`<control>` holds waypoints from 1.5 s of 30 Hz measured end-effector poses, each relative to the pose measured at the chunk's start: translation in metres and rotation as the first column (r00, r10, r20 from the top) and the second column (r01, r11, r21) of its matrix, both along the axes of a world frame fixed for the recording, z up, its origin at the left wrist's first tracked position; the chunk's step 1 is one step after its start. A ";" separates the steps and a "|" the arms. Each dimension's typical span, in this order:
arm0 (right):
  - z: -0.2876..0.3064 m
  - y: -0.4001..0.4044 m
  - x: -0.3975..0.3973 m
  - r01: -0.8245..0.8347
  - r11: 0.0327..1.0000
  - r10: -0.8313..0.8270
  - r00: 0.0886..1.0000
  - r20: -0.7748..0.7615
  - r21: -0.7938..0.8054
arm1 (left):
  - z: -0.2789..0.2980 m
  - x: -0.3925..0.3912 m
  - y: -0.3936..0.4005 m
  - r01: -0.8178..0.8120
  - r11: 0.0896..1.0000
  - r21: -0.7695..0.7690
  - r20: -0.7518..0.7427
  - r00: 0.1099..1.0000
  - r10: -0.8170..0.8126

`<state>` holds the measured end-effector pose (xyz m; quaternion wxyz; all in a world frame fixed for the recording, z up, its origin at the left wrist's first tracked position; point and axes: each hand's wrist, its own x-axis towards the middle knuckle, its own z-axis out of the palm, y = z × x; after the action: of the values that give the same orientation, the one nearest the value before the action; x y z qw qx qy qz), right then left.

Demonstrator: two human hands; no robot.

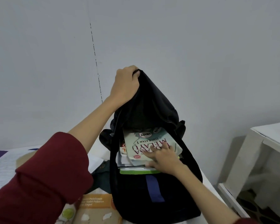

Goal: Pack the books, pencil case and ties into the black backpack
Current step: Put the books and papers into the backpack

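The black backpack point(152, 183) stands open on the white surface point(95, 152), its top flap pulled upward by the left hand point(125, 85), whose fingers are curled tight around the fabric. Inside, a pale green book point(145, 143) lies atop other books, with the right hand point(163, 159) pressing flat, fingers spread, against its cover. Beside the bag lies an orange book point(95, 207) and dark green cloth point(102, 177), possibly a tie.

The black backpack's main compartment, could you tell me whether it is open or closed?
Open: the left hand holds the black backpack flap up, and books show inside.
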<state>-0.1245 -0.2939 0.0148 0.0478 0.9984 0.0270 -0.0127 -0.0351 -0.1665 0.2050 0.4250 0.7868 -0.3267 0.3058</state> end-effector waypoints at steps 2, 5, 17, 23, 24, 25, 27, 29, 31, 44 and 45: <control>-0.009 0.016 0.019 0.029 0.995 -0.032 0.999 0.023 0.093 | -0.001 -0.001 -0.001 0.009 1.000 0.010 -0.002 1.000 -0.009; -0.017 0.022 0.045 0.067 0.982 -0.073 0.997 0.024 0.175 | -0.006 -0.002 0.000 0.022 1.000 0.018 0.009 1.000 -0.022; -0.021 -0.051 0.034 0.224 0.926 -0.251 0.966 0.054 0.305 | -0.007 0.013 0.001 0.051 0.999 0.001 0.031 0.998 -0.051; -0.029 -0.036 0.022 0.268 0.957 -0.283 0.948 0.146 0.112 | -0.009 0.016 -0.005 0.060 0.998 -0.023 0.010 0.998 -0.060; -0.027 -0.035 0.019 0.280 0.956 -0.290 0.945 0.150 0.086 | -0.009 0.016 -0.005 0.061 0.998 -0.026 0.003 0.998 -0.061; -0.025 -0.034 0.019 0.284 0.957 -0.290 0.944 0.158 0.063 | -0.010 0.016 -0.003 0.060 0.998 -0.026 0.000 0.998 -0.060; -0.019 -0.035 0.020 0.293 0.955 -0.295 0.940 0.169 0.039 | -0.010 0.014 -0.002 0.059 0.998 -0.024 -0.001 0.998 -0.059; -0.014 -0.039 0.027 0.302 0.952 -0.306 0.939 0.156 0.047 | -0.011 0.014 0.000 0.057 0.998 -0.023 0.002 0.998 -0.057; -0.010 -0.045 0.035 0.305 0.946 -0.316 0.942 0.110 0.107 | -0.012 0.012 0.001 0.055 0.998 -0.022 0.004 0.998 -0.055; -0.024 -0.018 0.013 0.299 0.931 -0.344 0.909 0.236 0.209 | -0.012 0.014 -0.002 0.070 0.998 -0.002 0.000 0.998 -0.070; -0.023 -0.018 0.014 0.300 0.933 -0.342 0.910 0.236 0.198 | -0.012 0.014 -0.002 0.068 0.998 -0.002 0.004 0.998 -0.068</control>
<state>-0.1110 -0.3123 -0.0085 -0.0305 0.9823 -0.1436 0.1162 -0.0214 -0.1685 0.1930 0.4355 0.7742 -0.3539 0.2929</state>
